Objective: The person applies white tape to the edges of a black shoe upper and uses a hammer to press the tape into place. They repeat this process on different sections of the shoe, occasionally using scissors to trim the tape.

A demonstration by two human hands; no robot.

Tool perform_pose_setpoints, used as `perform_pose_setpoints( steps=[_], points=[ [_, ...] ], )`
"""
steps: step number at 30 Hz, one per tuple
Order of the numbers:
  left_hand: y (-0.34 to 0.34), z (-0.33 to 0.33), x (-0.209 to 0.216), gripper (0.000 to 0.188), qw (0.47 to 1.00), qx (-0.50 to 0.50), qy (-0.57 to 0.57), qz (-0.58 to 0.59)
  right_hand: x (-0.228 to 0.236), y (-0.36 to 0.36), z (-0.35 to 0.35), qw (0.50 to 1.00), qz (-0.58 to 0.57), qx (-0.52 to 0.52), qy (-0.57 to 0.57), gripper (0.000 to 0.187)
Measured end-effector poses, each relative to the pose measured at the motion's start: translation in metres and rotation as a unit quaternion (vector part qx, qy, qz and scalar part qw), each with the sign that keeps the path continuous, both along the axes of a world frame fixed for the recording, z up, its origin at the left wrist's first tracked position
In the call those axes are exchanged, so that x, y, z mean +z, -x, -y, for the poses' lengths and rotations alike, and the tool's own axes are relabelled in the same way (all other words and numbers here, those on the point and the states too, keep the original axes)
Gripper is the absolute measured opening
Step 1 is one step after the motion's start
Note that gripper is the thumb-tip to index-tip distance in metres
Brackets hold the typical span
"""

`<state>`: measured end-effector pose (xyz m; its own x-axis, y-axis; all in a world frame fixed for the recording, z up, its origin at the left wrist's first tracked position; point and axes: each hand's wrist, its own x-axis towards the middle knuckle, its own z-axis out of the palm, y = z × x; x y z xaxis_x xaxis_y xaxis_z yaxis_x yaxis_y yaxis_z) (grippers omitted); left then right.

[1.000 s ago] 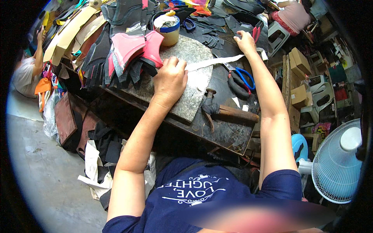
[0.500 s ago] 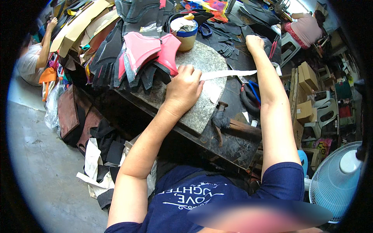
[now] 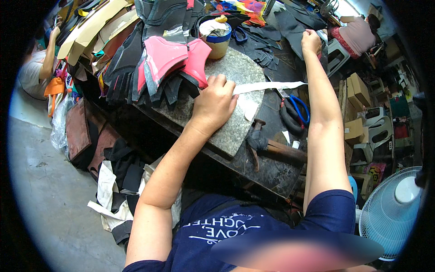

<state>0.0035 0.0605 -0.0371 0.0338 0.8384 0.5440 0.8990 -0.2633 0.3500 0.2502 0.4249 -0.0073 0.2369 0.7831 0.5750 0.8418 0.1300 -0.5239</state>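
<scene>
On the rounded grey stone slab (image 3: 226, 131), my left hand (image 3: 214, 102) is closed with its fingers curled down. A narrow white strip (image 3: 272, 86) comes out from beside its thumb and runs right, behind my right forearm. Pink cut pieces (image 3: 165, 56) lie stacked on black ones just beyond the left hand. My right hand (image 3: 311, 43) is raised at the far right of the table, its fingers closed at the edge of a black sheet piece (image 3: 292, 36). The fingertips are partly hidden.
A blue-rimmed tub (image 3: 218, 43) stands on the slab. Blue-handled scissors (image 3: 299, 111) and a hammer (image 3: 276, 149) lie to the right. Black offcuts (image 3: 260, 52) cover the far table. A fan (image 3: 394, 204) stands at the lower right. Two other people sit farther off.
My right hand has moved right and slightly farther away, and the black sheet piece now shows beside it. More of the scissors is visible. My left hand has stayed on the strip.
</scene>
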Motion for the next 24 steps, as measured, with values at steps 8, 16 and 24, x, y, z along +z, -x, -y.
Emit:
perform_pose_setpoints(
  steps=[8, 16, 24],
  points=[
    [0.001, -0.003, -0.003, 0.023, 1.0, 0.007, -0.016, 0.002, 0.043, -0.032, 0.022, 0.912, -0.311, 0.258, -0.074, 0.04],
    [0.002, -0.004, -0.009, 0.031, 0.997, 0.018, -0.063, 0.039, 0.132, -0.04, 0.212, 0.869, -0.195, 0.452, -0.041, 0.027],
    [0.007, 0.013, 0.003, 0.024, 0.967, -0.113, -0.034, 0.225, 0.126, -0.002, 0.378, 0.774, 0.191, 0.572, -0.192, 0.025]
  ],
)
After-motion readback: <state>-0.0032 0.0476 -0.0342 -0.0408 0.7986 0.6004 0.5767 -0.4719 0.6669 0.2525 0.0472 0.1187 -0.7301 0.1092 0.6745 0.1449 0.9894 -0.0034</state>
